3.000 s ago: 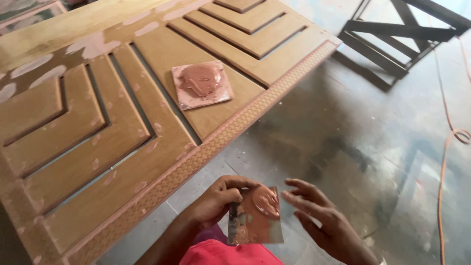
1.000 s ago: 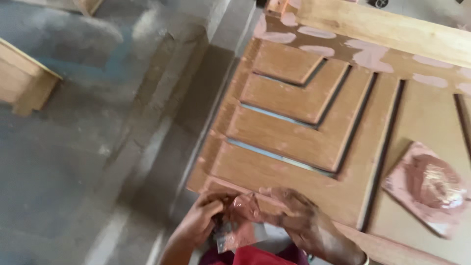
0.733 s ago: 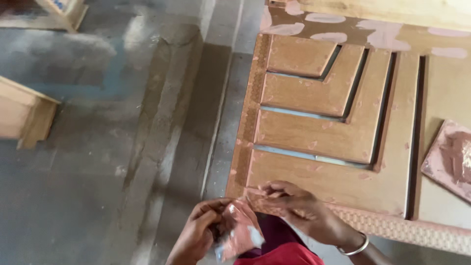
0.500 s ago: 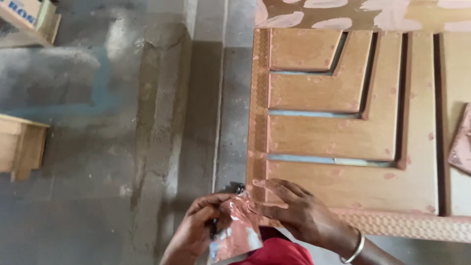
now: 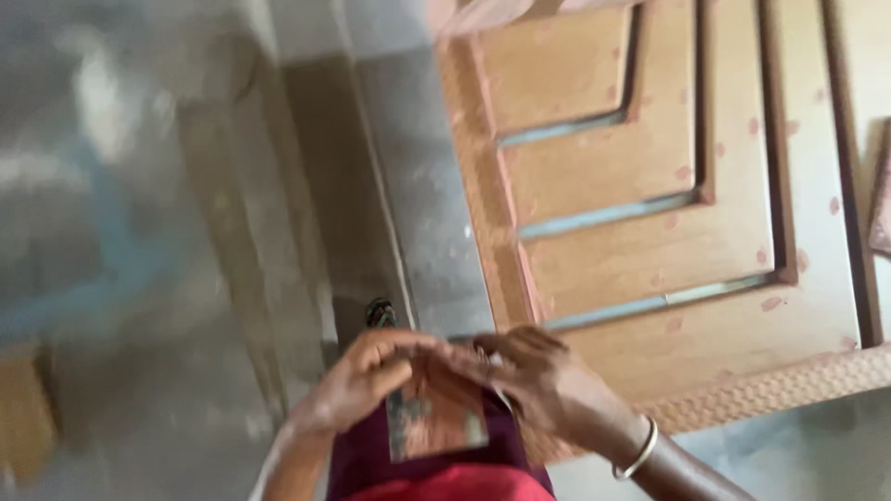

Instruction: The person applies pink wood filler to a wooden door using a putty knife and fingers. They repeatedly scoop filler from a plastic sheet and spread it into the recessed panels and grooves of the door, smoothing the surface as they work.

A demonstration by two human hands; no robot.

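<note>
Carved wooden door panel [image 5: 687, 232] has slid rightward since before, while both hands' grips still pinch the putty-smeared square plate [image 5: 436, 422].

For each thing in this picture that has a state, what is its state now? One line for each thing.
Left hand: holds the left edge of the small square plate.
Right hand: fingers on the plate's top edge; bangle on the wrist.
Plate: held above the lap, smeared with reddish paste.
Wooden door: lying flat, dotted with reddish filler spots.
Floor: grey, blurred.
</note>
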